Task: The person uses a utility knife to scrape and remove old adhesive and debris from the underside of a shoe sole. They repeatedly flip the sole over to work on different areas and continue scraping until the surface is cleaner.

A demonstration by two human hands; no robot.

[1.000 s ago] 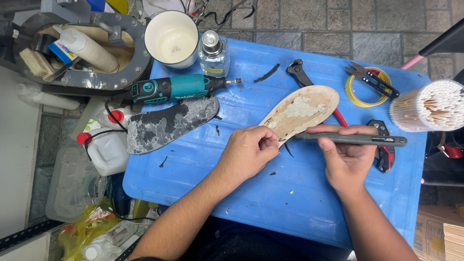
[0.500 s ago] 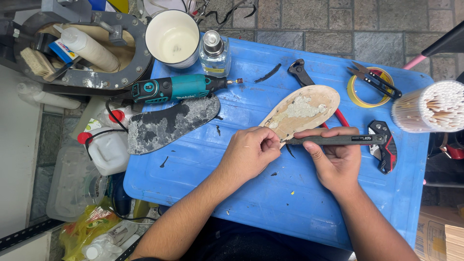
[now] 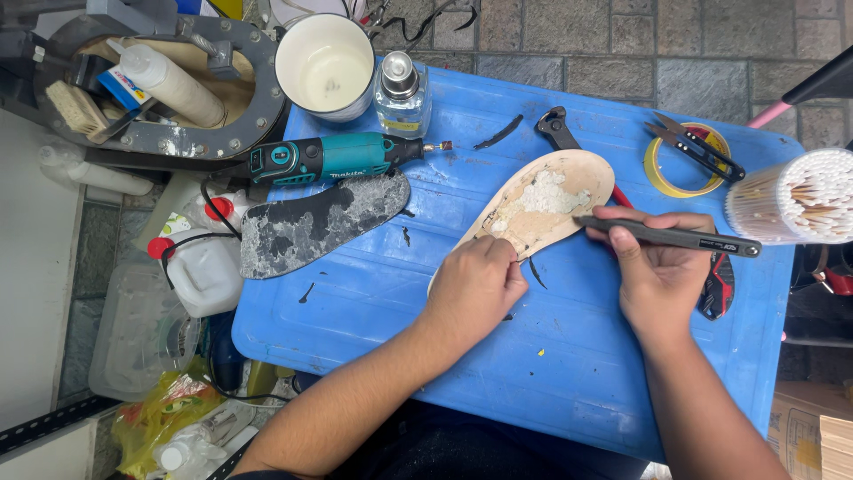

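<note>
- The tan shoe insole (image 3: 544,206) lies flat near the middle of the blue plastic table (image 3: 569,373), toe end pointing up and to the right, with patches of whitish crusty residue across its upper face.
- Left hand (image 3: 475,289) sits on the insole's lower end, fingers curled down and pinching at its edge, so it's pinned to the table.
- Right hand (image 3: 656,267) is closed around a slim dark scraper tool (image 3: 671,236), held almost level, its tip touching the insole's right edge. Thumb lies along the underside of the tool.
- A thin black sliver (image 3: 537,272) lies on the table just between the two hands.
- To the left of the insole is a black sole piece (image 3: 320,222) covered in grey, flaky glue marks, lying flat and well apart from the hands.
- Just above that, a teal rotary tool (image 3: 333,158) lies on its side, bit pointing right.
- Up at the back edge: a white cup (image 3: 325,67) and a small clear glass bottle (image 3: 402,93) with a metal cap, side by side.
- On the right: a yellow tape roll (image 3: 662,173) with black snips (image 3: 693,147) lying across it, plus a round bundle of white-tipped sticks (image 3: 800,200) at the table's right edge.
- Black pliers (image 3: 558,129) lie just above the insole's toe.
</note>
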